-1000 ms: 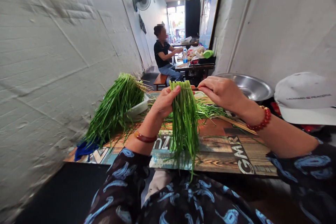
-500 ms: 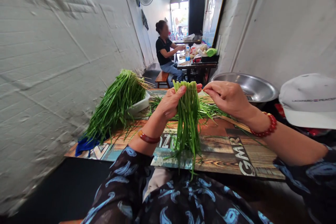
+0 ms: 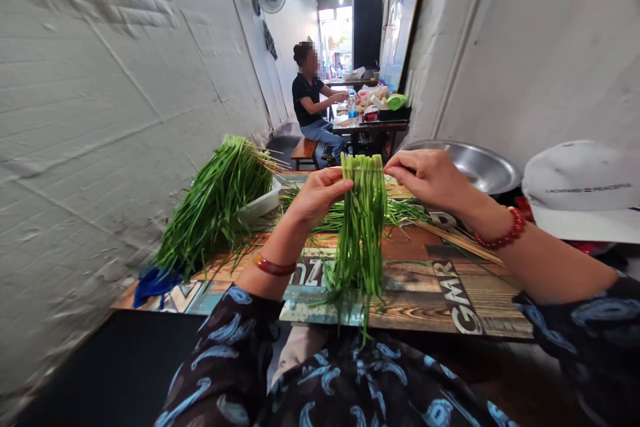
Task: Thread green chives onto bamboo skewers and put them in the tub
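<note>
We hold a row of green stems in front of us, above the desk, with the pale cut ends lined up at the top and the long leaves hanging straight down, their tips falling in our view past the desk's near edge. Our left hand has its fingers pinched on the left side of the row, just below the cut ends. Our right hand has thumb and forefinger closed on the end of a thin stick at the row's right edge, close under the top. Beyond our hands, loose greens are spread on the desk, and a bundle of bare skewers lies to their right. On our left, a heap of skewered greens rests in a white tray and spills over its side, above a blue cloth. To our right we have a metal basin and a white cap. Farther off, another person sits at a second table.
</note>
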`<state>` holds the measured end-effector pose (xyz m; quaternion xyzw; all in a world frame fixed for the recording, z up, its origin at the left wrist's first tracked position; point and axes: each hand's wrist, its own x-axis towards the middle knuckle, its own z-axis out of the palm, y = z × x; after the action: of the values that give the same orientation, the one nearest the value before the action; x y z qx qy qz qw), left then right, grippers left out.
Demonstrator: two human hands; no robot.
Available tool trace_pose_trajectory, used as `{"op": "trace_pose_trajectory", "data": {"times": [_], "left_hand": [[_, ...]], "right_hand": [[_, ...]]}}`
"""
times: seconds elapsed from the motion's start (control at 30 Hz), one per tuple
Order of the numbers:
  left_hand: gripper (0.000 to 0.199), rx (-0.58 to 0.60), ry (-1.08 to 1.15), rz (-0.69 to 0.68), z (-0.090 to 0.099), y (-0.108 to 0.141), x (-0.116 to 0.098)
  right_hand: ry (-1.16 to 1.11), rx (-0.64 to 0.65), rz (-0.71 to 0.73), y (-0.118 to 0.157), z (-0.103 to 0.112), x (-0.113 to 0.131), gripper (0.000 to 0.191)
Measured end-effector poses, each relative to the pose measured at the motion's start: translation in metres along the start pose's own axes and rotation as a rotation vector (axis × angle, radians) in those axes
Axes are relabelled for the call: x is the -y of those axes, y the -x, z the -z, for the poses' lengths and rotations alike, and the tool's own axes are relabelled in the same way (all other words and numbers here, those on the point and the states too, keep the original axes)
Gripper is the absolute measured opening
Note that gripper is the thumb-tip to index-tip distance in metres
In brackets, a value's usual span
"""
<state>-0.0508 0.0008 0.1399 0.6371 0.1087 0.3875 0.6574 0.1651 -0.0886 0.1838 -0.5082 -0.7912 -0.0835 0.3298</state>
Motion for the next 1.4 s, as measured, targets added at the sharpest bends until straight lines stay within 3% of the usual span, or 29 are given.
{"op": "trace_pose_trajectory", "data": {"times": [0.1,0.27,0.43,0.63,0.8,0.97,1.13,1.27,1.33,1.4], "left_hand": [[0.027,-0.013,-0.012,-0.01,0.006,-0.002,0.001],[0.037,0.071,0.011,0.043,0.013,-0.004,-0.001],[0.043,0.039,-0.086,0.044,0.02,0.0,0.009],[0.027,-0.012,-0.203,0.023,0.036,-0.003,0.028],[0.027,0.011,-0.306,0.011,0.049,-0.002,0.024],[0.058,0.016,-0.126,-0.044,0.039,-0.002,0.018],[0.045,0.118,-0.144,0.098,0.035,-0.003,0.026],[0.025,0.148,-0.202,0.248,0.058,0.015,0.034],[0.023,0.176,-0.257,0.227,0.076,0.025,0.033],[0.036,0.127,-0.261,0.157,0.09,0.034,0.027]], "right_hand": [[-0.005,-0.004,-0.009,-0.001,-0.003,-0.002,0.02],[-0.028,0.013,0.001,-0.004,-0.007,0.0,0.02],[-0.005,-0.029,-0.051,-0.005,-0.006,-0.003,0.019],[0.035,-0.025,-0.077,-0.006,-0.009,-0.014,0.019],[0.026,0.017,-0.057,-0.007,-0.013,-0.011,0.019],[0.031,-0.011,-0.09,-0.014,-0.011,0.0,0.021],[0.06,-0.068,-0.085,-0.027,-0.007,0.004,0.021],[0.103,-0.142,-0.049,-0.034,0.002,0.002,0.021],[0.132,-0.152,-0.039,-0.034,0.005,0.003,0.021],[0.156,-0.158,-0.022,-0.032,0.007,0.006,0.021]]}}
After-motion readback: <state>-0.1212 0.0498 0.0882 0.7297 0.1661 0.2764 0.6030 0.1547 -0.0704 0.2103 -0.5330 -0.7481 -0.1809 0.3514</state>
